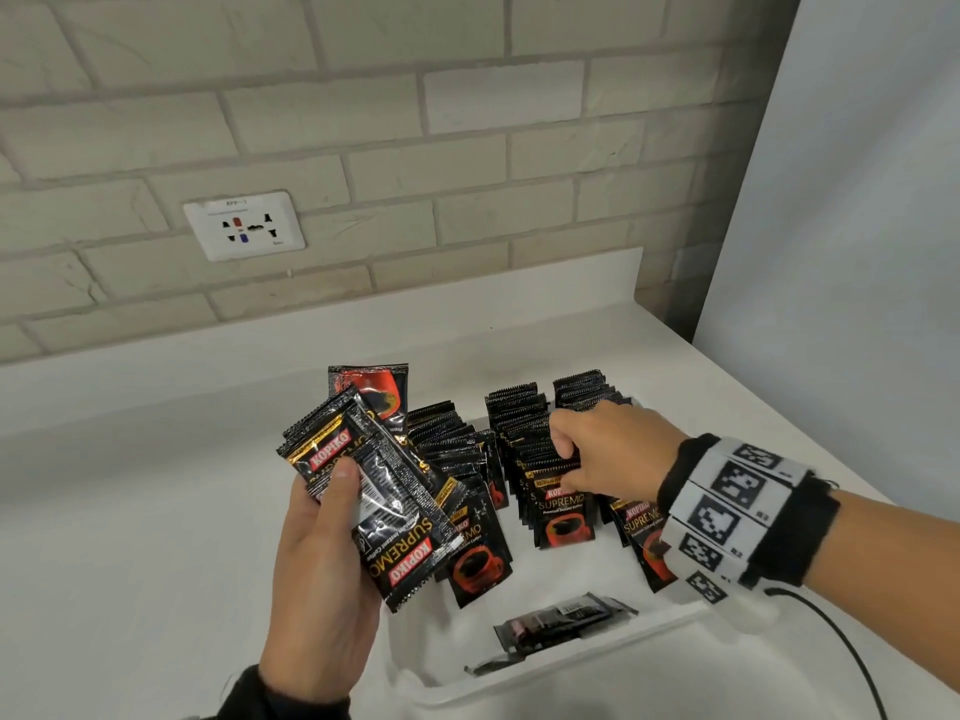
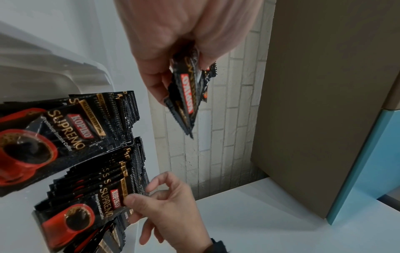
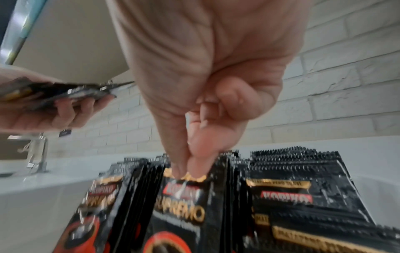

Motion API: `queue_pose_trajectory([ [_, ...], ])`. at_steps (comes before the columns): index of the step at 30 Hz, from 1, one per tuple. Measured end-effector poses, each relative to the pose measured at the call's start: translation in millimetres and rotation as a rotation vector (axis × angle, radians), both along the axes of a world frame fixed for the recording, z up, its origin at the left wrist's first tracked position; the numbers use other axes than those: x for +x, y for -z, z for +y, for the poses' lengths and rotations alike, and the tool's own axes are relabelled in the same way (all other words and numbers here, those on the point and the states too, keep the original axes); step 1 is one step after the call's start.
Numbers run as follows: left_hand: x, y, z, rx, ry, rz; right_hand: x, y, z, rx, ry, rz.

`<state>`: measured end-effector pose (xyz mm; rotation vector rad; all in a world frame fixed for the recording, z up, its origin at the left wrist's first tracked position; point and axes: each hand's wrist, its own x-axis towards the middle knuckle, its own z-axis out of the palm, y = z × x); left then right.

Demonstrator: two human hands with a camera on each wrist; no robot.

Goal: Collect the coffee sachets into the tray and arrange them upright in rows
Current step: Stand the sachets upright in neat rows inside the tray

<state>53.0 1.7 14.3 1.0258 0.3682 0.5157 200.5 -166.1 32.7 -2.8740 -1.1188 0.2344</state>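
Several loose sachets (image 1: 374, 491) fanned in left hand (image 1: 317, 579), thumb clamped on top. Right hand (image 1: 613, 449) pinches front sachet (image 1: 563, 511) of middle row. Three upright rows fill tray (image 1: 571, 662); flat sachet (image 1: 561, 618) at tray's 6 o'clock.

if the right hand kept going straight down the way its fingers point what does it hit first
The right hand already pinches the top edge of the front sachet in the middle row. Going straight down, it would likely press into that sachet and the ones packed behind it, well before the tray floor.
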Motion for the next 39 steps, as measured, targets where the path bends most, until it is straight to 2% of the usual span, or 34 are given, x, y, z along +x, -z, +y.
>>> queue_pose_trajectory([
  [4,5,-2,-5,0.013,0.010,0.005,-12,-14,-9,0.256,0.041,0.147],
  [8,15,-3,-17,0.029,0.003,0.006,-45,-25,0,0.519,0.063,0.527],
  [11,20,-6,-28,0.055,-0.007,0.000,-59,-20,11,0.634,0.087,0.760],
  [16,18,-5,-31,0.065,-0.044,-0.031,-65,0,17,0.874,0.172,0.965],
  [20,15,-6,-25,-0.017,-0.075,-0.048,-64,4,10,0.863,0.154,0.987],
  [23,15,-5,-18,-0.003,-0.085,0.004,-62,2,3,0.804,0.099,0.909],
  [25,13,-5,-11,0.020,-0.055,0.049,-58,-7,-5,0.791,0.085,0.794],
  [27,11,-4,-4,0.045,0.030,0.108,-54,-17,-15,0.860,0.078,0.620],
  [29,9,-4,-2,0.082,0.143,0.181,-52,-26,-23,1.037,0.019,0.390],
  [31,8,-3,-7,0.115,0.259,0.222,-50,-29,-28,1.142,-0.185,0.118],
  [34,7,-6,-19,0.134,0.391,0.238,-45,-20,-30,0.998,-0.456,-0.149],
  [36,5,-9,-26,0.123,0.453,0.226,-42,-13,-32,0.933,-0.492,-0.250],
  [39,2,-13,-29,0.137,0.495,0.186,-41,-7,-35,0.918,-0.494,-0.303],
])
